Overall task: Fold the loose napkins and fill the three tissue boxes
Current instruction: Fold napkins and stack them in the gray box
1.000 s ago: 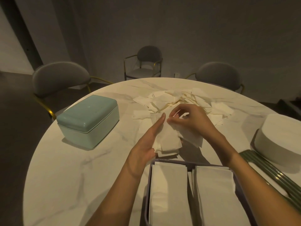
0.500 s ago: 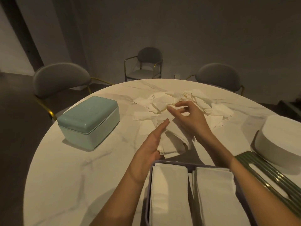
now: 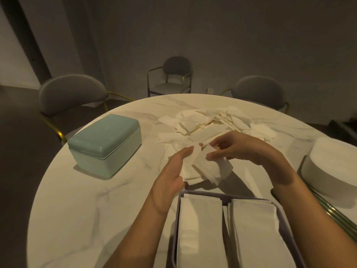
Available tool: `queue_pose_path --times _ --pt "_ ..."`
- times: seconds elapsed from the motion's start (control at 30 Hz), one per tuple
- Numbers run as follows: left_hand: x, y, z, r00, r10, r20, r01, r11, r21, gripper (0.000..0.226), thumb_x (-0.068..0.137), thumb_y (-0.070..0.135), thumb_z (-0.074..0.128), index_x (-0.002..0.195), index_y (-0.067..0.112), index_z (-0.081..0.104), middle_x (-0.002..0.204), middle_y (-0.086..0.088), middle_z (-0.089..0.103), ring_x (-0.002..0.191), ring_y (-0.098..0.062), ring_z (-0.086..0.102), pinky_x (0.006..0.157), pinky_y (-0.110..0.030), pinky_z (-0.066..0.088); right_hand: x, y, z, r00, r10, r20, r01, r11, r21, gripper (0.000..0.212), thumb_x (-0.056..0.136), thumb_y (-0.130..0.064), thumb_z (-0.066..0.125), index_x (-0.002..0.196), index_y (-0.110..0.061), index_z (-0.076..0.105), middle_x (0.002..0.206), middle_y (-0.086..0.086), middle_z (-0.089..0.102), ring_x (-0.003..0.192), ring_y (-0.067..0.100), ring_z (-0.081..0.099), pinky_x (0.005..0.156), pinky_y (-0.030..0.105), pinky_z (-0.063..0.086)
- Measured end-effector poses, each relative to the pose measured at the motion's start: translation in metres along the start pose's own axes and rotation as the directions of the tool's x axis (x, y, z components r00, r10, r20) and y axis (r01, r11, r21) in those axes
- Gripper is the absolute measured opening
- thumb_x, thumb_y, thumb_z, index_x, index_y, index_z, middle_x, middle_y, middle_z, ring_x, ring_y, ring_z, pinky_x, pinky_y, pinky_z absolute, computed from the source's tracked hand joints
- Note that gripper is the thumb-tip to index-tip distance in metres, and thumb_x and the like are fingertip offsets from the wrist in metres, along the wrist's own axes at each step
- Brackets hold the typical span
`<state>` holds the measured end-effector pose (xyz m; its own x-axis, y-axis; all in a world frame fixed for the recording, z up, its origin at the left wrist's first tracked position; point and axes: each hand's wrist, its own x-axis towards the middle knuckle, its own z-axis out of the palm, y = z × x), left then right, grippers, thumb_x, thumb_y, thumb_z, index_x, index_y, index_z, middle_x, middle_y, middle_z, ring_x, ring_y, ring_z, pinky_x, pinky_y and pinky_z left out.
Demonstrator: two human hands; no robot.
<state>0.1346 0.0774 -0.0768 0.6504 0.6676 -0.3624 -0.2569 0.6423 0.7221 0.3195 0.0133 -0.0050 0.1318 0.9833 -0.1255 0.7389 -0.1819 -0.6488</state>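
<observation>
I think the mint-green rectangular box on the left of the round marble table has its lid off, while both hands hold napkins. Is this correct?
Not quite. The head view shows the mint-green rectangular box with its lid on, closed. The rest holds: it sits on the left of the round marble table, and the left hand and right hand hold napkins.

Dim grey walls (image 3: 231,35), dark floor (image 3: 17,171), three grey chairs (image 3: 71,91)
</observation>
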Motion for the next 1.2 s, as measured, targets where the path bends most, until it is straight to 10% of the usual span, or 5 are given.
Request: queue_pose_path --times 0.2,0.4,0.67,0.87,1.2 --pt "0.004 -0.001 -0.001 0.999 0.039 -0.014 -0.039 0.999 0.035 0.045 0.094 0.046 0.070 0.132 0.023 0.068 0.121 -0.012 0.074 0.112 -0.032 0.071 0.098 -0.047 0.057 -0.019 -0.022 -0.015 0.985 -0.139 0.097 0.109 0.958 0.264 0.047 0.072 -0.052 0.073 0.112 -0.026 0.074 0.107 -0.009 0.073 0.101 0.017 0.069 0.086 0.027 0.060" --pt "-0.006 0.002 0.002 0.985 0.026 0.171 -0.046 0.993 0.113 0.035 0.101 0.048 0.050 0.100 0.017 0.066 0.067 -0.005 0.074 0.056 -0.012 0.072 0.050 -0.023 0.058 -0.006 -0.021 0.004 0.992 -0.121 -0.016 0.122 0.963 0.242 0.029 0.081 -0.047 0.078 0.102 -0.026 0.078 0.096 -0.010 0.074 0.096 0.016 0.068 0.089 0.031 0.057" --pt "-0.010 0.003 0.002 0.972 0.045 0.229 -0.090 0.977 0.191 0.063 0.097 0.073 0.029 0.121 0.027 0.064 0.103 -0.012 0.078 0.087 -0.026 0.077 0.075 -0.043 0.063 0.006 -0.011 0.020 0.955 -0.180 -0.237 0.187 0.982 0.008 0.026 0.077 -0.036 0.087 0.098 -0.032 0.072 0.095 -0.017 0.069 0.086 0.014 0.066 0.071 0.025 0.060" --pt "-0.011 0.005 -0.002 0.951 0.007 0.309 -0.092 0.961 0.259 0.070 0.089 0.078 0.043 0.132 0.025 0.062 0.119 -0.019 0.072 0.104 -0.036 0.071 0.091 -0.055 0.057 0.002 -0.008 0.015 0.977 -0.196 -0.084 0.192 0.980 -0.057 0.051 0.073 -0.050 0.084 0.117 -0.043 0.059 0.107 -0.031 0.056 0.094 0.000 0.059 0.072 0.010 0.049" --pt "0.003 0.005 -0.017 0.851 0.437 0.291 -0.518 0.607 0.603 0.034 0.082 0.016 0.087 0.110 0.016 0.067 0.104 0.000 0.074 0.098 -0.014 0.071 0.086 -0.033 0.060 -0.031 0.040 0.030 0.971 -0.109 -0.213 0.185 0.905 0.382 0.035 0.089 -0.026 0.077 0.123 -0.019 0.071 0.111 -0.005 0.074 0.104 0.013 0.070 0.092 0.031 0.059"
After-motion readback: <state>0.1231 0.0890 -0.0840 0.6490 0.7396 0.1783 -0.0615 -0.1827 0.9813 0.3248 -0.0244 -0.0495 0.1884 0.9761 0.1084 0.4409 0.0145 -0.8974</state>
